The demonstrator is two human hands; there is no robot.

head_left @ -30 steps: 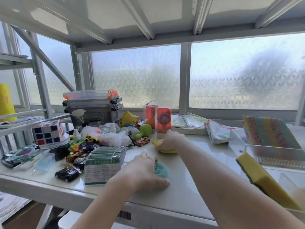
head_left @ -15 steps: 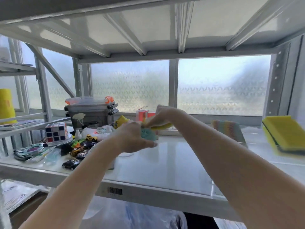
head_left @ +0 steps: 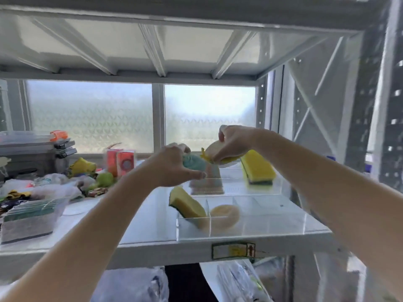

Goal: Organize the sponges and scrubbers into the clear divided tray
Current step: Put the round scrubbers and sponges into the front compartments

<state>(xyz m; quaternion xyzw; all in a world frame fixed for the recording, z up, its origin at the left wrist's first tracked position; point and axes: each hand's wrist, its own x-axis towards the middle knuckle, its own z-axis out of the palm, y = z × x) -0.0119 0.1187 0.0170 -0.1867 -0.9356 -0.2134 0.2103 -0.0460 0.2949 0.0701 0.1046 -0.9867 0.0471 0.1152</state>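
My left hand [head_left: 172, 168] grips a teal round scrubber [head_left: 194, 163], held in the air above the back of the clear divided tray [head_left: 257, 232]. My right hand [head_left: 233, 144] holds a yellow and cream sponge [head_left: 214, 154] just right of it, the two almost touching. In the tray's front left compartment a yellow-green sponge [head_left: 187, 203] leans tilted. A round beige scrubber [head_left: 224, 214] lies in the compartment beside it. A yellow sponge with a dark base [head_left: 257, 168] stands at the tray's back right, and a striped multicolour pad [head_left: 207, 182] lies at the back.
On the left of the white shelf [head_left: 139, 219] lie a clear box of cards [head_left: 30, 214], toy cars, plastic bags, a green ball [head_left: 104, 178] and red cartons [head_left: 121, 162]. Grey stacked containers [head_left: 37, 153] stand at back left. A metal upright [head_left: 383, 127] rises at the right.
Both hands have carried their scrubber and sponge rightward from the shelf's middle to above the tray. My head has turned right, bringing the tray into full view.
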